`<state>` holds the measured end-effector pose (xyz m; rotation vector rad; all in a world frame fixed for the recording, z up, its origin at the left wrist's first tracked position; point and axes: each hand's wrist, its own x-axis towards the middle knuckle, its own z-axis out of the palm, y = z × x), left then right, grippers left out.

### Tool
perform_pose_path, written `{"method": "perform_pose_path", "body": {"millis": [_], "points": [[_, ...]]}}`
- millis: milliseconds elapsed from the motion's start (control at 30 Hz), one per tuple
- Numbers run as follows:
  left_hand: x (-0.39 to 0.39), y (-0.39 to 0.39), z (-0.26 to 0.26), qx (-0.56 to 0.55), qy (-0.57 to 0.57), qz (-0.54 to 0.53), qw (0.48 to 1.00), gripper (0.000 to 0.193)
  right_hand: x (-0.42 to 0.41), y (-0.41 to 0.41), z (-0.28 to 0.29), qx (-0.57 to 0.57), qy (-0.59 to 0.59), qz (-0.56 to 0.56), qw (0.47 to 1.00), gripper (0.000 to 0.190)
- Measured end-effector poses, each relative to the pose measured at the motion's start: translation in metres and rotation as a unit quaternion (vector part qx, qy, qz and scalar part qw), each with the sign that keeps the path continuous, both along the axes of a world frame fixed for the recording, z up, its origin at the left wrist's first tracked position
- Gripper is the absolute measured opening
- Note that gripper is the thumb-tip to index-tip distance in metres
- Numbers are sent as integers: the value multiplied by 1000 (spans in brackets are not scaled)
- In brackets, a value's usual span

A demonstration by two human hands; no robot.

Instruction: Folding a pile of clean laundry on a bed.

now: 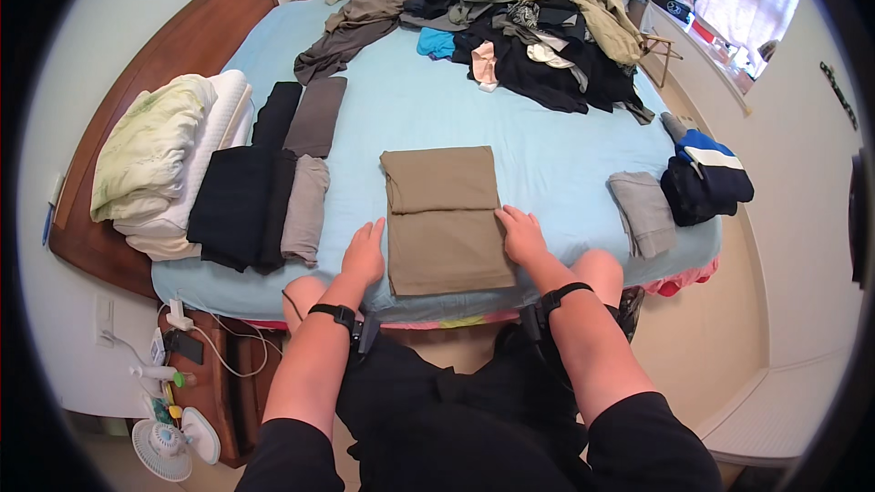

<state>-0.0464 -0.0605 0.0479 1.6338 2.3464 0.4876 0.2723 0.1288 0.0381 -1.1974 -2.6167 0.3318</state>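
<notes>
A brown folded garment (448,249), probably trousers, lies flat on the light blue bed sheet in front of me. Its far part is folded over toward me, leaving a crease across the middle. My left hand (364,253) rests just beside its left edge, fingers extended and nothing held; whether the fingertips touch the cloth is hard to tell. At the right edge, the fingertips of my right hand (521,236) touch the cloth near the crease. That hand also looks open, without a visible grip. Black straps circle both my wrists.
Folded black clothes (229,208) and a rolled grey garment (305,212) lie left, beside stacked pillows (222,109). A folded grey garment (642,212) and a dark blue pile (707,181) sit right. Loose clothes (519,34) heap at the far side. A small fan (164,441) stands lower left.
</notes>
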Motion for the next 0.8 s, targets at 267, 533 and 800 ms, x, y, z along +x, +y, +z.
{"method": "perform_pose_path", "body": {"millis": [267, 533, 800], "points": [[14, -30, 25, 62, 163, -209, 962, 66, 39, -23, 15, 36, 18, 136, 990, 53], [23, -31, 20, 111, 175, -355, 911, 34, 48, -46, 55, 114, -131, 264, 949, 80], [22, -30, 7, 136, 191, -358, 904, 21, 36, -56, 58, 170, -113, 277, 939, 69]]}}
